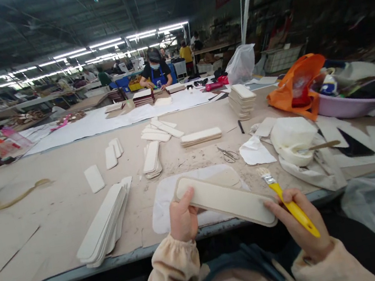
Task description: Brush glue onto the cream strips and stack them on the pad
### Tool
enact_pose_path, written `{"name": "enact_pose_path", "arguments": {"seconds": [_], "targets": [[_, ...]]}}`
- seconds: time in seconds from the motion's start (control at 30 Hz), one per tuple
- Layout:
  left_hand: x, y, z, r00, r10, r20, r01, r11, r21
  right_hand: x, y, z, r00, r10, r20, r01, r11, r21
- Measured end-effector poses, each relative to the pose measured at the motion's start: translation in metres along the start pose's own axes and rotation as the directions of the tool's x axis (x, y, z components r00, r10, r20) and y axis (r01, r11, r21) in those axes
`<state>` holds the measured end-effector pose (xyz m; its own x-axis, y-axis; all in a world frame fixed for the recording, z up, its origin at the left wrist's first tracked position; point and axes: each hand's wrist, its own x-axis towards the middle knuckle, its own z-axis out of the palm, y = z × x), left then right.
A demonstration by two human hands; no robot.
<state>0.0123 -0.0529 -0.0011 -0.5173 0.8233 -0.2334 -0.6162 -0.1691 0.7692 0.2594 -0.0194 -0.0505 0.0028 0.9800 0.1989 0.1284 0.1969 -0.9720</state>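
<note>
A long cream panel with rounded ends (227, 200) is held tilted above the near table edge. My left hand (183, 216) grips its left end, thumb on top. My right hand (305, 221) pinches its right end and also holds a yellow-handled paintbrush (296, 211), bristles pointing up and away. Beneath the panel lies a white sheet with rounded corners (164, 212), partly covered, with another pale piece on it. To the left, a fanned stack of long cream panels (103, 225) reaches the table edge.
Smaller stacked pieces (151, 159) and scissors (229, 154) lie beyond the sheet. At right stand a white tub (293, 136) with a stick across it, an orange bag (290, 88) and a lilac basin (344, 105). A co-worker (156, 71) sits across the table.
</note>
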Motion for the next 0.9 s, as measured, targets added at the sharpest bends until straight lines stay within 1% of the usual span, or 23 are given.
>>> {"name": "enact_pose_path", "arguments": {"seconds": [0.13, 0.2, 0.27, 0.37, 0.47, 0.63, 0.77, 0.83, 0.9], "targets": [[0.008, 0.008, -0.021, 0.999, -0.041, 0.033, 0.036, 0.988, 0.148, 0.011, 0.005, 0.005, 0.999, 0.016, -0.05, -0.016, 1.0, 0.008], [0.013, 0.012, -0.032, 0.996, -0.081, 0.043, 0.07, 0.974, 0.215, 0.019, 0.006, 0.009, 0.999, 0.015, -0.049, -0.015, 1.0, 0.006], [0.017, 0.018, -0.04, 0.992, -0.12, 0.031, 0.107, 0.958, 0.266, 0.028, 0.005, 0.015, 0.999, 0.009, -0.033, -0.009, 1.0, 0.0], [0.023, 0.026, -0.049, 0.984, -0.179, 0.015, 0.164, 0.928, 0.336, 0.041, 0.003, 0.025, 1.0, -0.009, -0.021, 0.009, 1.0, -0.017], [0.028, 0.032, -0.056, 0.977, -0.214, 0.027, 0.185, 0.897, 0.401, 0.052, 0.004, 0.034, 0.999, -0.029, -0.017, 0.028, 0.998, -0.062], [0.035, 0.035, -0.065, 0.978, -0.207, 0.038, 0.165, 0.867, 0.471, 0.062, 0.014, 0.044, 0.997, -0.066, 0.028, 0.069, 0.988, -0.141], [0.043, 0.038, -0.075, 0.989, -0.141, 0.034, 0.099, 0.83, 0.548, 0.075, 0.026, 0.055, 0.988, -0.096, 0.124, 0.131, 0.94, -0.316], [0.048, 0.041, -0.081, 0.993, -0.112, 0.038, 0.063, 0.775, 0.629, 0.085, 0.032, 0.063, 0.98, -0.11, 0.166, 0.169, 0.901, -0.399], [0.053, 0.041, -0.087, 0.995, -0.095, 0.026, 0.045, 0.675, 0.737, 0.096, 0.035, 0.071, 0.972, -0.145, 0.186, 0.219, 0.849, -0.481]]}}
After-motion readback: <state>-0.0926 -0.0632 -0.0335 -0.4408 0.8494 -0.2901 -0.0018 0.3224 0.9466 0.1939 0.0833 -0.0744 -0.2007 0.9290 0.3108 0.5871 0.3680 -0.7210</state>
